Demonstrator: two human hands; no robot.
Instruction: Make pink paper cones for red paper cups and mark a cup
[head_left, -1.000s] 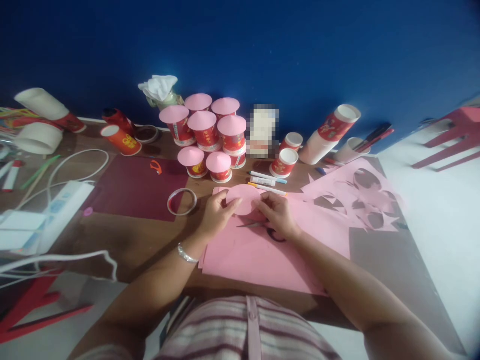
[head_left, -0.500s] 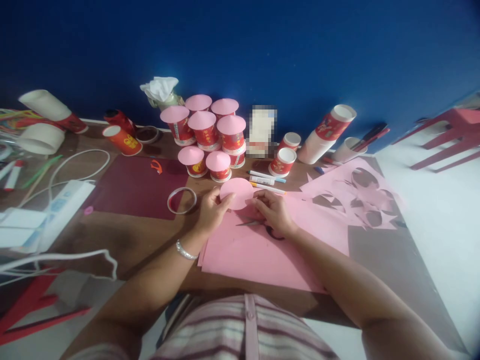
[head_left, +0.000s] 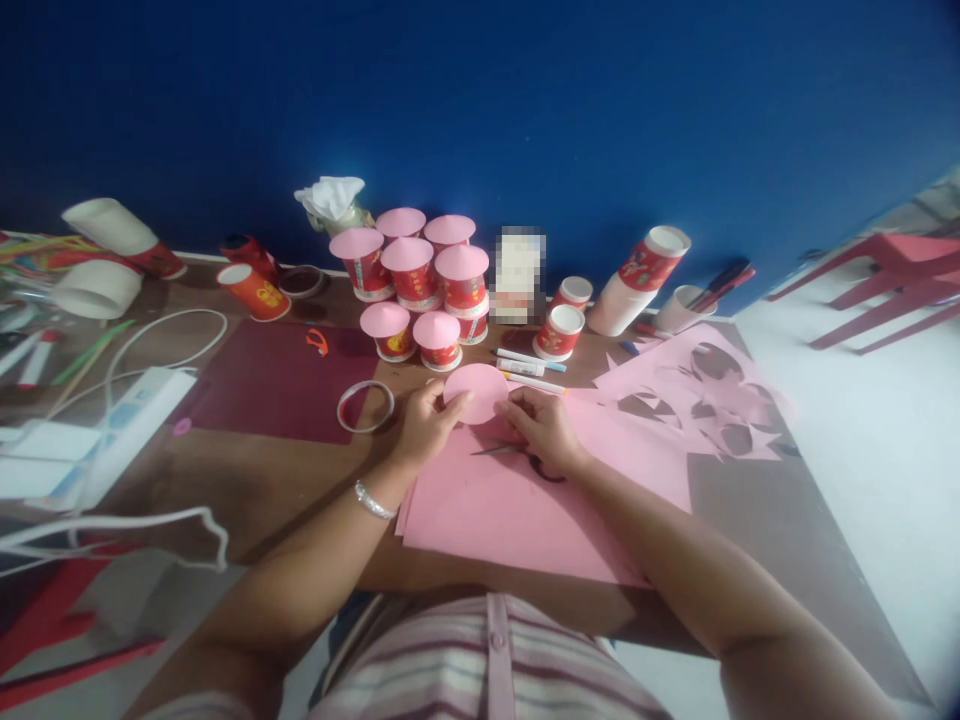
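A round pink paper disc (head_left: 477, 392) is held up between my two hands above the table. My left hand (head_left: 431, 420) pinches its left edge, thumb on top, and wears a silver bracelet at the wrist. At the disc's lower right edge, my right hand (head_left: 541, 425) has its fingers closed on the paper. Scissors (head_left: 501, 448) with dark handles lie beneath the right hand on pink paper sheets (head_left: 525, 530). Several red paper cups with pink cone tops (head_left: 409, 255) stand beyond my hands.
Pens (head_left: 534, 368) and a tape roll (head_left: 365, 406) lie close by. Pink paper with round holes (head_left: 690, 380) is at right, near stacked cups (head_left: 637, 280). A maroon sheet (head_left: 277, 385), a power strip (head_left: 127, 430) and white cables occupy the left. A blue wall (head_left: 480, 110) rises behind.
My right hand has shifted slightly toward the disc, its fingers now meeting the edge. The camera view has tilted a little; the table things appear lower.
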